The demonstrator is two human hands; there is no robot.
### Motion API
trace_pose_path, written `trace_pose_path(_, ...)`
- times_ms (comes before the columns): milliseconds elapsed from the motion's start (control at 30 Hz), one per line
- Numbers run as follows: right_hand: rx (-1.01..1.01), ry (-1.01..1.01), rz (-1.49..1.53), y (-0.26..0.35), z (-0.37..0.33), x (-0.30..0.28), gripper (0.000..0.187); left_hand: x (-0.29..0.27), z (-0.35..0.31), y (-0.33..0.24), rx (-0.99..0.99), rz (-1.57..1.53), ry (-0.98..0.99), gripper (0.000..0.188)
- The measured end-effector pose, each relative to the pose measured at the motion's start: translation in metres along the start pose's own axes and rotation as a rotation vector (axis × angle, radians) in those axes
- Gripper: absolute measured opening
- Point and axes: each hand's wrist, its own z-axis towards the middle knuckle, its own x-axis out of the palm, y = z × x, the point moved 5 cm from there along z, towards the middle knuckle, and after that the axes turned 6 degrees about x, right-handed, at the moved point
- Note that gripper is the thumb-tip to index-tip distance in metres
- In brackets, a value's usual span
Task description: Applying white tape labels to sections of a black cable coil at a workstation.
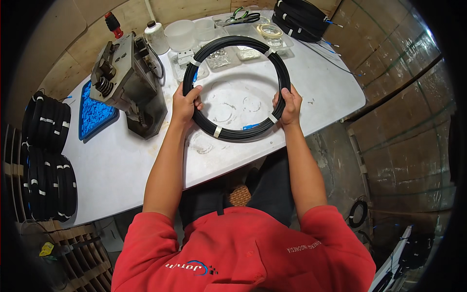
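A round coil of black cable (238, 45), bound with several white tape bands, is held up over the white table (316, 92). My left hand (184, 103) is closed around its left side, thumb on the inner edge. On the opposite side my right hand (289, 103) grips the coil with the fingers wrapped round it. A blue connector (250, 126) shows at the coil's lower inner edge, and another blue piece shows at its upper left, partly covered by the cable.
A metal press (138, 92) stands at the left beside a blue tray of small blue parts (97, 114). Stacked black coils (51, 182) sit at the far left, more coils (299, 22) at the back right. Clear plastic containers (180, 34) and a tape roll (269, 31) line the back.
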Motion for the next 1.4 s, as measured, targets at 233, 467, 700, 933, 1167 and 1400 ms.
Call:
trace_pose_path(233, -0.002, 0.004, -0.011, 0.002, 0.0, 0.0, 0.033, 0.002, -0.001, 0.0, -0.016, -0.002, -0.01, 0.019)
trace_pose_path(467, -0.034, 0.004, -0.056, 0.005, 0.001, 0.002, 0.032, 0.001, -0.002, 0.0, -0.019, 0.02, -0.026, 0.033)
trace_pose_path(700, -0.017, -0.003, -0.069, 0.003, -0.001, 0.0, 0.032, 0.002, -0.002, 0.002, -0.027, 0.01, -0.018, 0.033)
trace_pose_path(933, 0.006, 0.004, -0.051, 0.002, -0.001, 0.002, 0.034, -0.001, -0.002, 0.002, -0.028, -0.003, -0.024, 0.023)
trace_pose_path(1167, 0.072, 0.019, 0.038, 0.015, -0.002, 0.015, 0.019, 0.006, -0.004, -0.008, -0.016, 0.011, -0.034, 0.018)
trace_pose_path(1400, 0.306, 0.104, 0.338, 0.049, 0.008, 0.018, 0.021, 0.008, -0.007, -0.023, 0.17, 0.095, 0.14, 0.034)
